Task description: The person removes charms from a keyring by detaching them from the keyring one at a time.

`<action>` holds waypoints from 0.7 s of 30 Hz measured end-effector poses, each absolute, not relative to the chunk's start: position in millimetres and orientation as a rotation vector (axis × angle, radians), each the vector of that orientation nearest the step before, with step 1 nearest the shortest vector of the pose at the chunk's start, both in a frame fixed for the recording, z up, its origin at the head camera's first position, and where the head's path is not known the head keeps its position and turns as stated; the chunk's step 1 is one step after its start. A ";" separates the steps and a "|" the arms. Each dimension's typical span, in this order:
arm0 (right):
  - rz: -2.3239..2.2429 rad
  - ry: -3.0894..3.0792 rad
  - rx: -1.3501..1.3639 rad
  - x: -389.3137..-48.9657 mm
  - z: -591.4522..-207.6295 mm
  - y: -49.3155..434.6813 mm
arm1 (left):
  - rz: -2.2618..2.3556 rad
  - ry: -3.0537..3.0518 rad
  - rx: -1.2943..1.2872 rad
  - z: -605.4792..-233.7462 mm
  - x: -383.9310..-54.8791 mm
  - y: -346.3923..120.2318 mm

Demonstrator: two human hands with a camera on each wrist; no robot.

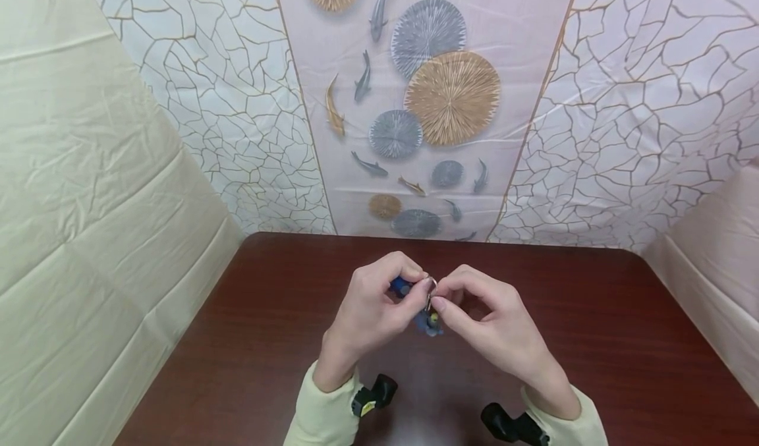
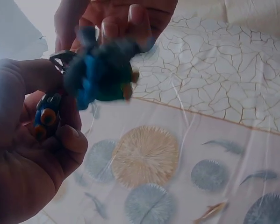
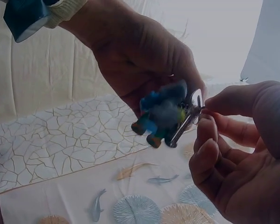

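Note:
A keychain with a metal split ring point(image 1: 435, 285) is between the two hands in the head view. My left hand point(image 1: 375, 309) pinches one side of the ring between thumb and forefinger. From the other side, my right hand point(image 1: 498, 321) pinches at the ring with thumb and fingertips. Below the ring dangles a small blue figure point(image 3: 161, 114) with orange feet, blurred in the left wrist view. A metal clasp point(image 3: 181, 130) hangs next to it. Partly hidden in my left hand is a second blue piece point(image 2: 47, 116) with orange round ends.
Both hands are above a dark reddish-brown table point(image 1: 249, 340). Behind it hangs a patterned cloth point(image 1: 415, 189) with fish and round shapes. A cream cloth point(image 1: 101, 235) slopes along the left side, and a pale cloth point(image 1: 717, 255) borders the right.

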State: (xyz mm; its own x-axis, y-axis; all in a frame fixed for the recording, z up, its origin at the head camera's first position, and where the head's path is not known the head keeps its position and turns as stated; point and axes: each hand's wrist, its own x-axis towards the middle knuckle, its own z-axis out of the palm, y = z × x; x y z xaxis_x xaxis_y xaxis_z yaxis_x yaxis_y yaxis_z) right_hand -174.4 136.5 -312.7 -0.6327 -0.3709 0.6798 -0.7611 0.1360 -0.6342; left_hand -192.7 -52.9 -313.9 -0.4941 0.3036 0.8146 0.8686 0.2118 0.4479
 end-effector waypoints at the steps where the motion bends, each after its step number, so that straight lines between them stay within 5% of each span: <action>1: 1.497 -2.040 1.107 -174.7 -313.0 136.4 | -1.313 -1.918 -1.077 -314.1 -192.2 -52.8; 21: 1.505 -1.773 1.339 -181.4 -317.7 136.5 | -1.522 -2.086 -1.123 -309.8 -187.8 -60.1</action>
